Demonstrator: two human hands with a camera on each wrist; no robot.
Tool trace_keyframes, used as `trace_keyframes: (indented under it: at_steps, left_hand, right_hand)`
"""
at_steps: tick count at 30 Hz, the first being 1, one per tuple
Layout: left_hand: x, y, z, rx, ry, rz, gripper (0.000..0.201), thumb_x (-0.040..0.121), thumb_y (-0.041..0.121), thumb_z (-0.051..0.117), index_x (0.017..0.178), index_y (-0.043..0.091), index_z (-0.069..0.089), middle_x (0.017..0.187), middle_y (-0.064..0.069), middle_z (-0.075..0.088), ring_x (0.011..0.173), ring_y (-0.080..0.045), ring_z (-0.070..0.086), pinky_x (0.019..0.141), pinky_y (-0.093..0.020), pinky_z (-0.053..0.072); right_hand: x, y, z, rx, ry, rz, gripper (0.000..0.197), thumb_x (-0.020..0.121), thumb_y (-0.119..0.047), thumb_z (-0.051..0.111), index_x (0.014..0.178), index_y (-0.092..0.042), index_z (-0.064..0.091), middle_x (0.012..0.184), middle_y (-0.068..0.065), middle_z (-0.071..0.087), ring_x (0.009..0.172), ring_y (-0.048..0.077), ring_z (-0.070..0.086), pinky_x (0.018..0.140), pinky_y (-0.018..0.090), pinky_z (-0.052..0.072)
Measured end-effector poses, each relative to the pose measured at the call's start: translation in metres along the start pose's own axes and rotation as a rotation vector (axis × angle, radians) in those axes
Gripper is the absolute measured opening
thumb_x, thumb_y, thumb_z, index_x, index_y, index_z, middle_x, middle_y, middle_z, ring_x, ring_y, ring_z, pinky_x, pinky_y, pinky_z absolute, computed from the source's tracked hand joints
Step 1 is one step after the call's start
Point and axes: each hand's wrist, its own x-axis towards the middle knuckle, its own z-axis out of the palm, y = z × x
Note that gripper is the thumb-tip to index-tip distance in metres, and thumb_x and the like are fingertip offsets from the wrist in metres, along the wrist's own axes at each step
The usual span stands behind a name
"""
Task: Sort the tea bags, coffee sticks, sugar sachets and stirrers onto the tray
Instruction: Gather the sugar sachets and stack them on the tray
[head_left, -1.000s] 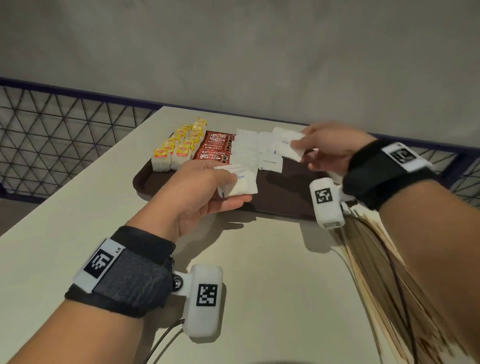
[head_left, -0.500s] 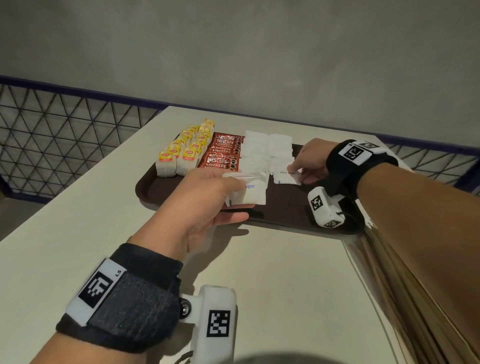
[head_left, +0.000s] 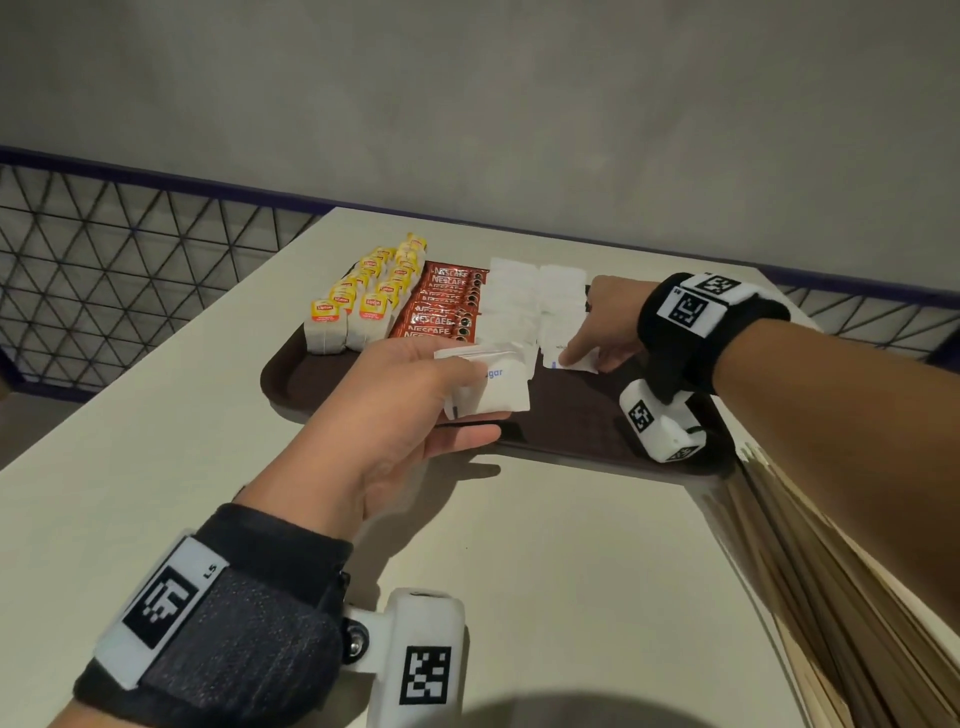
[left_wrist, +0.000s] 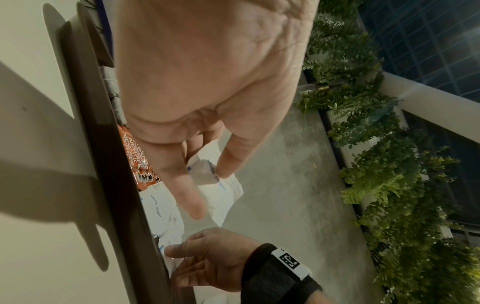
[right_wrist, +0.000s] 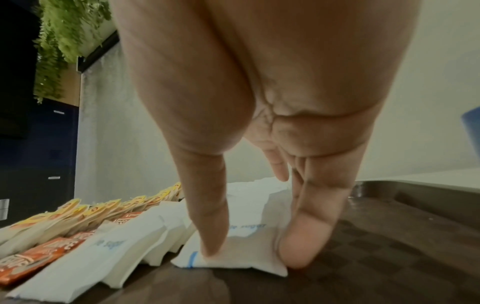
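Note:
A dark brown tray holds rows of yellow-tagged tea bags, red coffee sticks and white sugar sachets. My left hand hovers over the tray's near edge and grips a small stack of sugar sachets, thumb on top. My right hand reaches onto the tray; its forefinger and thumb press one sugar sachet flat at the near end of the right sachet column. Wooden stirrers lie on the table at the right, under my right forearm.
The tray sits toward the far end of a pale table. A wire mesh fence with a blue rail runs behind and left of the table, before a grey wall. The table's left edge drops off near the fence.
My right hand came down from above the tray with a sachet and now presses it flat on the tray. The left hand has stayed over the near edge with its stack.

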Motion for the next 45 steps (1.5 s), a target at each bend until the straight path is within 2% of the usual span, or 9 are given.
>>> trace_keyframes:
  at_steps: [6, 11, 14, 16, 21, 24, 30, 39, 45]
  left_hand:
    - [0.001, 0.002, 0.000, -0.092, 0.003, -0.003, 0.020, 0.091, -0.011, 0.060, 0.107, -0.004, 0.070, 0.125, -0.017, 0.070, 0.109, -0.035, 0.071, 0.063, -0.026, 0.063]
    - [0.001, 0.003, -0.003, -0.055, 0.033, 0.015, 0.020, 0.091, -0.007, 0.064, 0.109, 0.001, 0.070, 0.123, -0.017, 0.071, 0.101, -0.034, 0.076, 0.065, -0.029, 0.064]
    - [-0.001, 0.002, -0.004, 0.023, 0.031, 0.059, 0.026, 0.092, 0.002, 0.071, 0.118, 0.009, 0.071, 0.114, -0.013, 0.077, 0.089, -0.028, 0.080, 0.069, -0.033, 0.066]
    - [-0.001, 0.002, -0.003, 0.044, 0.051, 0.082, 0.030, 0.090, 0.004, 0.076, 0.118, 0.011, 0.071, 0.112, -0.010, 0.078, 0.088, -0.025, 0.080, 0.069, -0.033, 0.065]
    - [-0.004, 0.003, 0.001, -0.009, 0.090, 0.137, 0.033, 0.084, 0.002, 0.081, 0.114, 0.010, 0.070, 0.111, -0.013, 0.077, 0.083, -0.027, 0.080, 0.069, -0.033, 0.065]
    - [-0.008, 0.004, 0.005, -0.035, 0.067, 0.119, 0.032, 0.085, 0.001, 0.079, 0.114, 0.009, 0.069, 0.107, -0.016, 0.078, 0.083, -0.031, 0.080, 0.069, -0.032, 0.066]
    - [-0.011, 0.010, 0.002, -0.086, 0.078, 0.121, 0.026, 0.088, 0.003, 0.076, 0.113, 0.009, 0.069, 0.102, -0.014, 0.080, 0.084, -0.030, 0.080, 0.068, -0.033, 0.065]
    - [-0.008, 0.008, 0.001, -0.050, 0.059, 0.124, 0.010, 0.093, 0.008, 0.071, 0.103, 0.011, 0.071, 0.102, -0.012, 0.080, 0.084, -0.027, 0.080, 0.066, -0.034, 0.062]
    - [-0.008, 0.009, 0.000, -0.071, 0.067, 0.125, 0.008, 0.095, 0.007, 0.068, 0.102, 0.010, 0.070, 0.100, -0.012, 0.079, 0.080, -0.025, 0.079, 0.061, -0.031, 0.062]
  right_hand:
    - [0.000, -0.006, 0.001, 0.106, 0.041, -0.003, 0.063, 0.079, -0.007, 0.086, 0.117, -0.008, 0.036, 0.102, 0.021, 0.068, 0.067, 0.029, 0.070, 0.041, 0.027, 0.055]
    - [0.006, -0.001, -0.002, 0.123, 0.049, 0.018, 0.067, 0.078, -0.017, 0.087, 0.124, -0.006, 0.039, 0.101, 0.019, 0.070, 0.081, 0.033, 0.076, 0.075, 0.047, 0.064]
    - [-0.007, -0.004, -0.011, 0.083, 0.099, -0.086, 0.055, 0.087, -0.025, 0.079, 0.130, -0.008, 0.048, 0.102, 0.013, 0.066, 0.080, 0.026, 0.073, 0.079, 0.045, 0.063]
    - [-0.029, -0.013, -0.018, 0.124, 0.060, -0.215, 0.039, 0.091, -0.029, 0.075, 0.121, -0.008, 0.061, 0.099, 0.011, 0.068, 0.075, 0.020, 0.069, 0.078, 0.039, 0.063]
    - [-0.093, -0.034, -0.024, 0.236, -0.374, -0.459, 0.034, 0.088, -0.030, 0.075, 0.108, -0.003, 0.074, 0.102, 0.017, 0.074, 0.076, 0.021, 0.064, 0.066, 0.032, 0.051]
    - [-0.095, -0.032, -0.021, 0.112, -0.318, -0.518, 0.016, 0.091, -0.012, 0.074, 0.100, 0.001, 0.073, 0.086, 0.017, 0.072, 0.069, 0.018, 0.062, 0.062, 0.031, 0.051]
    - [-0.050, 0.010, -0.033, 0.072, -0.030, -0.311, 0.010, 0.092, -0.006, 0.071, 0.098, 0.000, 0.066, 0.085, 0.018, 0.069, 0.064, 0.017, 0.065, 0.059, 0.027, 0.056]
    - [-0.003, 0.019, -0.009, 0.039, -0.042, -0.170, 0.016, 0.091, -0.009, 0.074, 0.100, 0.000, 0.064, 0.094, 0.024, 0.071, 0.065, 0.022, 0.070, 0.069, 0.036, 0.063]
    - [-0.007, 0.009, -0.003, -0.083, -0.085, -0.110, 0.079, 0.077, -0.029, 0.089, 0.136, 0.006, 0.050, 0.108, 0.023, 0.072, 0.075, 0.030, 0.077, 0.081, 0.044, 0.063]
